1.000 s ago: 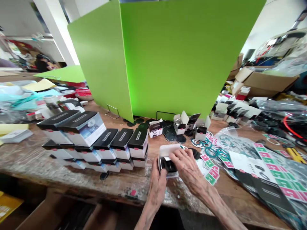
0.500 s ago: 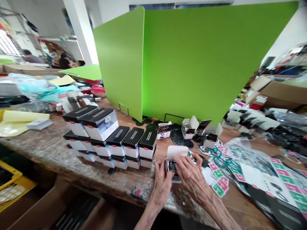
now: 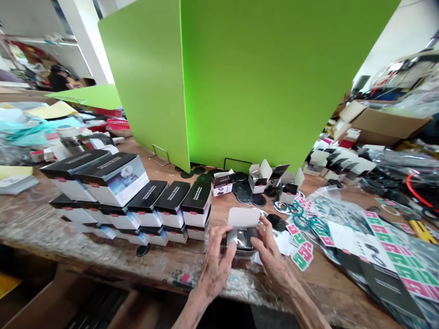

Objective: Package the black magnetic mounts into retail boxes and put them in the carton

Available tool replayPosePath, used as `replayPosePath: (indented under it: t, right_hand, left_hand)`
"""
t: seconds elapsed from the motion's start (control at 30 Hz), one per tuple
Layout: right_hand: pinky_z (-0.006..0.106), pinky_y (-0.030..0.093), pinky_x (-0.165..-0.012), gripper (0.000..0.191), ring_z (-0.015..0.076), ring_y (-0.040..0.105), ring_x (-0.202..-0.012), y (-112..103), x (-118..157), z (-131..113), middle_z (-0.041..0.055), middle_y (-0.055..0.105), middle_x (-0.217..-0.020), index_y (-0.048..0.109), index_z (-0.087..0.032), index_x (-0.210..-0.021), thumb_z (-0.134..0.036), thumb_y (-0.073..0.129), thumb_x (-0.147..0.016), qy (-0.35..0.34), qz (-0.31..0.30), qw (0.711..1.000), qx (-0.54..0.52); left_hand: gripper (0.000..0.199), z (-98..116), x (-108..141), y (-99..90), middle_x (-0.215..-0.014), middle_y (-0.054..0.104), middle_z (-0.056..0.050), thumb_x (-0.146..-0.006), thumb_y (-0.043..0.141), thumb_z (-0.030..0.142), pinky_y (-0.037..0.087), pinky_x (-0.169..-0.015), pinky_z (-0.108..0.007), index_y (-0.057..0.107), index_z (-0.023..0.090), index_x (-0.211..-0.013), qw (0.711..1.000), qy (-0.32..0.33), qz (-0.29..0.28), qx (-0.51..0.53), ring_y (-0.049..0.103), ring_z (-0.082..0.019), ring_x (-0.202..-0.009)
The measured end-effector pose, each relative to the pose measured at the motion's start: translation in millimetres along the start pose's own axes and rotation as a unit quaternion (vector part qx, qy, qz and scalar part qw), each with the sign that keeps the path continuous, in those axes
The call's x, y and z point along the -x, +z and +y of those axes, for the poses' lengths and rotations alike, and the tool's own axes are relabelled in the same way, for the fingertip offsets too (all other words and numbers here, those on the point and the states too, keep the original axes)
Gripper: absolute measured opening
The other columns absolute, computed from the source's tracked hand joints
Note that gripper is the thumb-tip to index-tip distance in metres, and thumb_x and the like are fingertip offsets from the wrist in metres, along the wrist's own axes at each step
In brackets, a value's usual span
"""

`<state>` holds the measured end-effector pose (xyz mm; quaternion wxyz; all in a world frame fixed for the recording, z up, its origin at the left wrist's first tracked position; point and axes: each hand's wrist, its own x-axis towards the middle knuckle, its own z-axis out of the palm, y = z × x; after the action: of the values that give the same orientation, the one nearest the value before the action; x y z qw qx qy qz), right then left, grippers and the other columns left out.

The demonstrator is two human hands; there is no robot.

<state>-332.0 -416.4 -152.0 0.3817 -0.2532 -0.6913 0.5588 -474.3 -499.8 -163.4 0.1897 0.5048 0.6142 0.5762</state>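
Observation:
An open small box [image 3: 243, 216] stands near the table's front edge, its white lid flap raised at the back and a shiny black item [image 3: 242, 238] inside. My left hand [image 3: 216, 260] grips the box's left side, thumb at its front rim. Along the right side, my right hand [image 3: 270, 251] holds the same box, thumb over the edge of the black item. Just left of my left hand, closed black-and-white boxes [image 3: 196, 197] stand in stacked rows, with larger ones [image 3: 113, 178] on top at the left.
Green partition panels [image 3: 274, 82] rise behind the table. Small open boxes [image 3: 260, 176] and black discs [image 3: 244, 195] lie before them. Stickers [image 3: 302, 256], teal rings [image 3: 302, 221] and plastic bags are at the right. A person [image 3: 59, 79] sits far back left.
My right hand has moved from over the box's inside to its right side, uncovering more of the black item. The whole view has shifted, so the surroundings appear further left.

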Motion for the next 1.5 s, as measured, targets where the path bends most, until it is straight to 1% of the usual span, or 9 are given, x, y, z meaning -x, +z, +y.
replayPosePath:
  t: [0.07, 0.13, 0.3, 0.5, 0.77, 1.07, 1.23, 1.37, 1.5]
  right_hand:
    - [0.037, 0.045, -0.103, 0.042, 0.0171, 0.049, -0.126, -4, 1, -1, 0.0084, 0.051, -0.137, 0.025, -0.028, -0.136, -0.030, 0.039, -0.096, -0.018, 0.001, 0.999, 0.039]
    - [0.039, 0.042, -0.106, 0.034, 0.0180, 0.049, -0.126, -12, 6, -1, 0.0076, 0.052, -0.134, 0.036, -0.028, -0.130, -0.030, 0.040, -0.096, -0.053, -0.004, 0.988, 0.142]
    - [0.046, 0.032, -0.113, 0.042, 0.0224, 0.031, -0.139, -27, 18, -1, 0.0090, 0.033, -0.149, 0.039, -0.027, -0.134, -0.034, 0.048, -0.094, -0.122, -0.047, 0.923, 0.362]
    - [0.043, 0.041, -0.108, 0.044, 0.0228, 0.039, -0.134, -24, 15, -5, 0.0087, 0.035, -0.143, 0.041, -0.031, -0.138, -0.032, 0.048, -0.094, -0.144, -0.059, 0.902, 0.403]
    - [0.039, 0.044, -0.106, 0.042, 0.0198, 0.046, -0.127, -23, 12, -14, 0.0082, 0.037, -0.139, 0.041, -0.033, -0.139, -0.027, 0.038, -0.098, -0.148, -0.067, 0.900, 0.403]
    - [0.043, 0.051, -0.097, 0.049, 0.0296, 0.040, -0.133, -25, 22, 1, 0.0153, 0.029, -0.149, 0.039, -0.027, -0.143, -0.020, 0.043, -0.094, -0.189, -0.070, 0.844, 0.497]
    - [0.042, 0.048, -0.101, 0.068, 0.0264, 0.037, -0.136, -21, 22, 15, 0.0166, 0.029, -0.148, 0.036, -0.025, -0.144, 0.003, 0.034, -0.082, -0.205, -0.063, 0.842, 0.495]
    - [0.036, 0.055, -0.092, 0.048, 0.0228, 0.053, -0.122, -24, 18, 8, 0.0133, 0.042, -0.139, 0.043, -0.029, -0.138, -0.018, 0.045, -0.092, -0.213, -0.052, 0.871, 0.439]
    - [0.039, 0.052, -0.097, 0.043, 0.0243, 0.056, -0.118, -30, 19, -22, 0.0080, 0.053, -0.129, 0.050, -0.032, -0.133, -0.029, 0.054, -0.090, -0.208, -0.058, 0.901, 0.376]
  left_hand:
    - [0.047, 0, -6, -4.4, -0.115, 0.053, -0.007, -0.090, 0.050, 0.025, 0.048, -0.094, -0.039, 0.035, 0.026, -0.135, 0.999, -0.031, -0.014, 0.042, 0.057, -0.019, -0.103]
    - [0.044, -1, -11, -11.1, -0.112, 0.054, -0.007, -0.089, 0.052, 0.027, 0.049, -0.092, -0.038, 0.041, 0.026, -0.131, 0.998, -0.027, -0.049, 0.039, 0.058, -0.019, -0.101]
    - [0.046, -2, -15, -28.1, -0.121, 0.051, -0.009, -0.078, 0.069, 0.035, 0.044, -0.102, -0.043, 0.054, 0.024, -0.120, 0.990, 0.076, -0.117, -0.032, 0.050, -0.026, -0.118]
    - [0.042, -5, -14, -27.4, -0.133, 0.049, -0.012, -0.084, 0.061, 0.028, 0.041, -0.106, -0.043, 0.052, 0.021, -0.124, 0.978, 0.148, -0.102, -0.109, 0.048, -0.025, -0.125]
    - [0.027, 6, -21, -34.9, -0.131, 0.053, -0.007, -0.090, 0.053, 0.028, 0.045, -0.104, -0.037, 0.063, 0.026, -0.115, 0.971, 0.135, -0.141, -0.135, 0.053, -0.021, -0.122]
    - [0.032, -21, -9, -25.6, -0.143, 0.045, -0.015, -0.091, 0.053, 0.020, 0.052, -0.098, -0.035, 0.060, 0.020, -0.122, 0.942, 0.281, -0.060, -0.174, 0.057, -0.023, -0.120]
    - [0.029, -22, -6, -15.9, -0.141, 0.047, -0.017, -0.090, 0.052, 0.014, 0.052, -0.099, -0.035, 0.062, 0.017, -0.118, 0.948, 0.268, -0.032, -0.167, 0.056, -0.025, -0.122]
    - [0.030, -5, 4, -14.9, -0.141, 0.046, -0.014, -0.092, 0.047, 0.017, 0.047, -0.105, -0.039, 0.058, 0.018, -0.120, 0.964, 0.198, -0.041, -0.174, 0.051, -0.026, -0.127]
    - [0.044, 40, 16, -31.7, -0.140, 0.041, -0.011, -0.084, 0.055, 0.016, 0.046, -0.105, -0.043, 0.050, 0.023, -0.127, 0.973, 0.156, -0.053, -0.160, 0.048, -0.025, -0.127]
